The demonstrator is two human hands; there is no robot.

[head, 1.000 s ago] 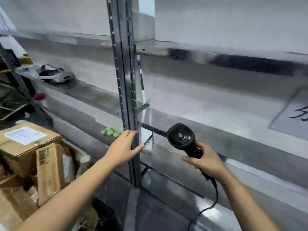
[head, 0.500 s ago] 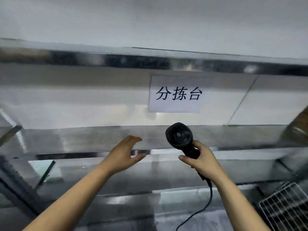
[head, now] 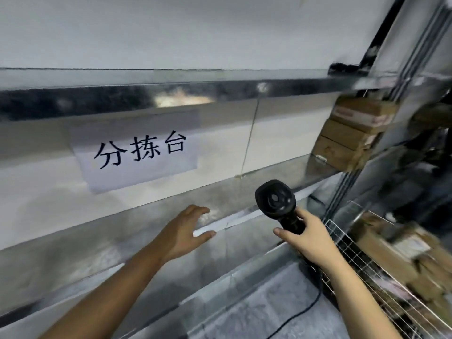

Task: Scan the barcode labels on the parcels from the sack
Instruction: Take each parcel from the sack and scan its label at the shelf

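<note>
My right hand (head: 309,237) grips the handle of a black corded barcode scanner (head: 276,199), whose round head is raised in front of the metal shelf. Its cable (head: 303,310) hangs down toward the lower shelf. My left hand (head: 184,230) is held out with relaxed fingers and holds nothing, close to the front edge of the steel shelf (head: 146,216). Brown cardboard parcels (head: 352,135) are stacked at the right end of the shelf. More parcels (head: 401,250) lie blurred in a wire basket (head: 347,245) at the lower right. No sack is in view.
A white paper sign (head: 137,152) with black characters is stuck to the wall behind the shelf. An upper steel shelf edge (head: 122,96) runs across the view. A metal upright post (head: 374,133) stands at the right.
The view has swung from the left, past the boxes and the post, to the right end of the shelving. Both hands keep their pose, and parcels and a wire basket have come into sight.
</note>
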